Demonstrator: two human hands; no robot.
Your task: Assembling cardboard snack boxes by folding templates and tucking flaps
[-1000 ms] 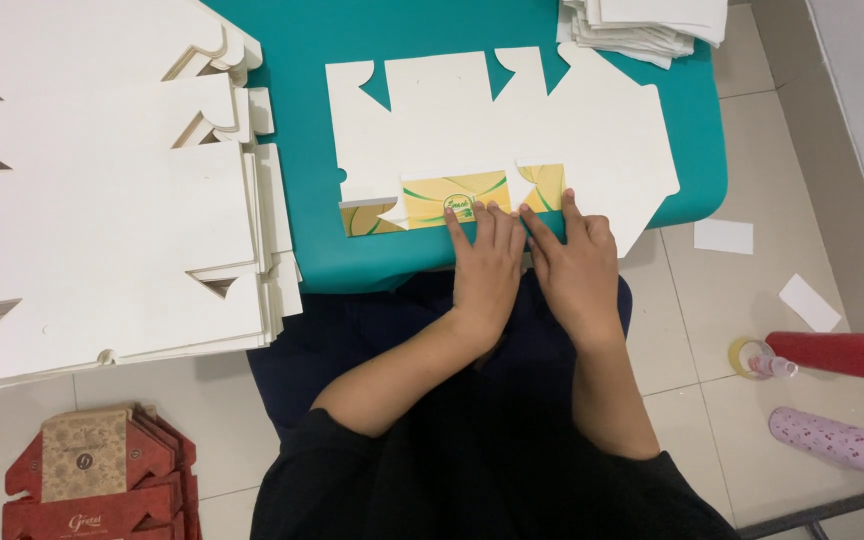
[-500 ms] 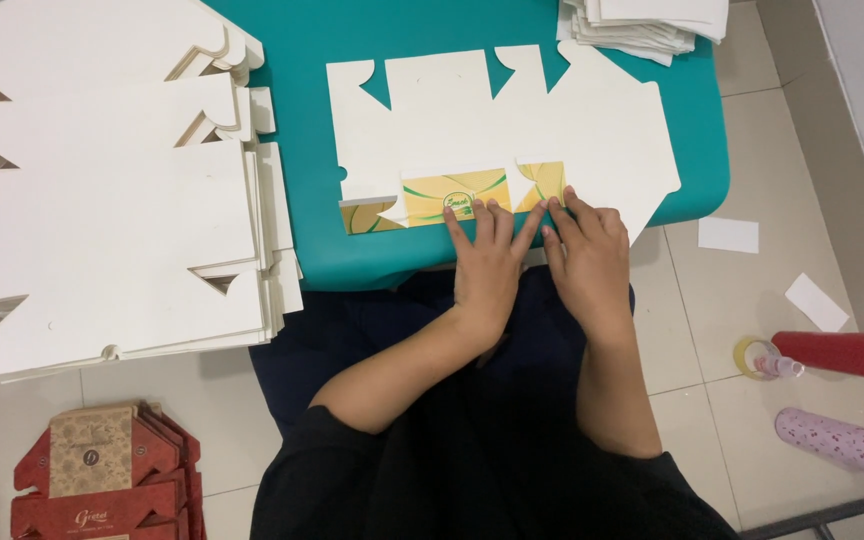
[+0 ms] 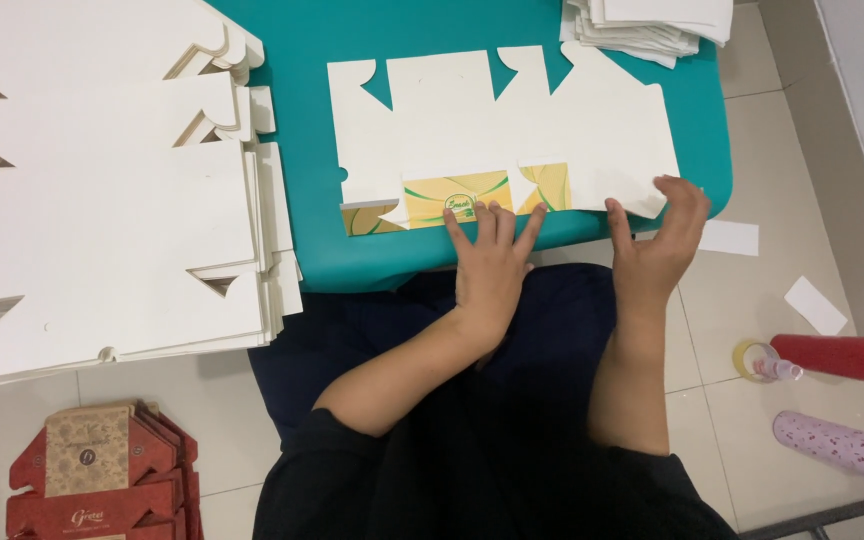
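Observation:
A flat white die-cut carton blank (image 3: 512, 125) lies on the teal table (image 3: 302, 240), its near flaps folded up and showing yellow and green print. My left hand (image 3: 492, 255) presses flat on the folded yellow flap (image 3: 452, 195), fingers spread. At the blank's near right corner my right hand (image 3: 657, 240) curls its fingertips and thumb around the edge of the white right panel.
A tall stack of white carton blanks (image 3: 102, 190) fills the left side. Another pile of white blanks (image 3: 652, 25) sits at the table's far right. Red folded boxes (image 3: 92, 470) lie on the floor at lower left. A red bottle (image 3: 842, 358), a pink roll (image 3: 842, 445) and paper scraps lie on the tiles at right.
My right hand has moved from beside the left hand out to the blank's right corner. The left hand stays pressing on the yellow flap.

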